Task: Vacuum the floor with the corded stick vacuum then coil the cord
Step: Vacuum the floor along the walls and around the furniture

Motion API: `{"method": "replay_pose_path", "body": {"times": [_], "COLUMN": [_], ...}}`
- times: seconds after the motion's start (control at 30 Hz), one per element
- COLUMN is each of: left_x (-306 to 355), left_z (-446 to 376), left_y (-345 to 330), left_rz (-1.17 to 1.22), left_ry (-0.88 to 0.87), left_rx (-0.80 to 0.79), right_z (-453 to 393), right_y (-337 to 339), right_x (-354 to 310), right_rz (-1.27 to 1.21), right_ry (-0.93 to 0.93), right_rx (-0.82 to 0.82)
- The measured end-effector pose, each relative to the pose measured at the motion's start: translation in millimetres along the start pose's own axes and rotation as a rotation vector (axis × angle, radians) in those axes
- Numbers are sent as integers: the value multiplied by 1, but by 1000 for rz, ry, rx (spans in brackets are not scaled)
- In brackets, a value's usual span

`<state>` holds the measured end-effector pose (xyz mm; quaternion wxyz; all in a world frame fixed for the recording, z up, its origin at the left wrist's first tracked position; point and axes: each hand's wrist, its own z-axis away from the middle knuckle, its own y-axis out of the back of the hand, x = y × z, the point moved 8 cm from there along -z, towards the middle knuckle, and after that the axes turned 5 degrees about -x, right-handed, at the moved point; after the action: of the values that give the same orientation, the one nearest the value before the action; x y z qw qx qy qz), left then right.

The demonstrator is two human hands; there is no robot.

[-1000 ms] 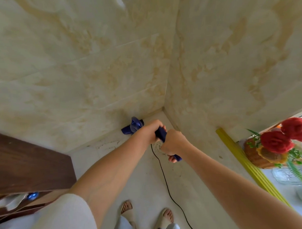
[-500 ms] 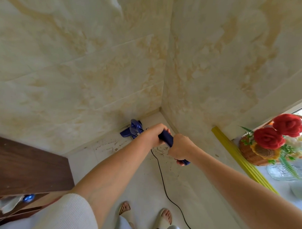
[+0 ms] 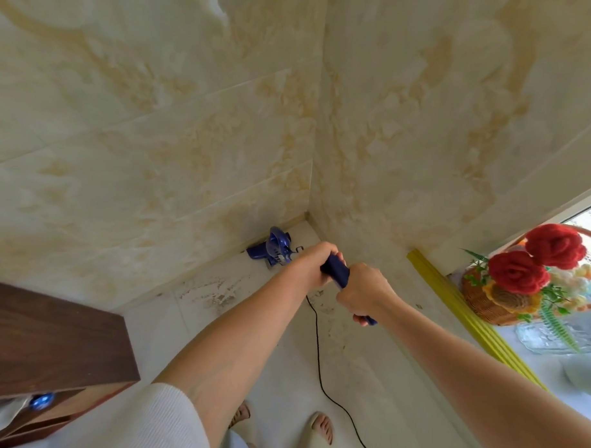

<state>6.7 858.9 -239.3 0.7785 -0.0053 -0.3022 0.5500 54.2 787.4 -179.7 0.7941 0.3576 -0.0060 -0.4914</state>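
Observation:
The blue stick vacuum's head and motor body (image 3: 274, 247) sit on the pale floor (image 3: 279, 368) in the corner where two marbled walls meet. Its dark blue handle (image 3: 336, 271) rises toward me. My left hand (image 3: 314, 262) grips the handle's upper part, and my right hand (image 3: 365, 292) grips it just below, both fists wrapped round it. The black cord (image 3: 320, 363) hangs from the handle and runs down across the floor past my right foot. Most of the stick is hidden behind my hands.
A dark wooden cabinet (image 3: 47, 336) juts out at the left. A yellow strip (image 3: 458, 318) edges a ledge at the right, holding a basket of red flowers (image 3: 520, 283) and a glass dish (image 3: 556, 335). My sandalled feet (image 3: 319, 427) stand below. Dirty marks lie on the floor near the corner.
Both hands have shifted slightly right and forward with the handle. The vacuum head stays close to the corner, nudged a little along the wall.

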Motion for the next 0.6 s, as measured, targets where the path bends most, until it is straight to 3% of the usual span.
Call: {"method": "replay_pose_path", "body": {"times": [0.13, 0.3, 0.6], "left_x": [21, 11, 16], "left_z": [-11, -19, -29], "left_y": [-5, -21, -32], "left_rz": [68, 106, 79], "left_ry": [-63, -20, -2], "left_rx": [-2, -29, -2], "right_z": [-14, -8, -22], "right_y": [27, 36, 44], "right_x": [-10, 5, 14], "right_rz": [121, 258, 150], "right_ry": [4, -23, -12], "right_rx": [16, -17, 24]}}
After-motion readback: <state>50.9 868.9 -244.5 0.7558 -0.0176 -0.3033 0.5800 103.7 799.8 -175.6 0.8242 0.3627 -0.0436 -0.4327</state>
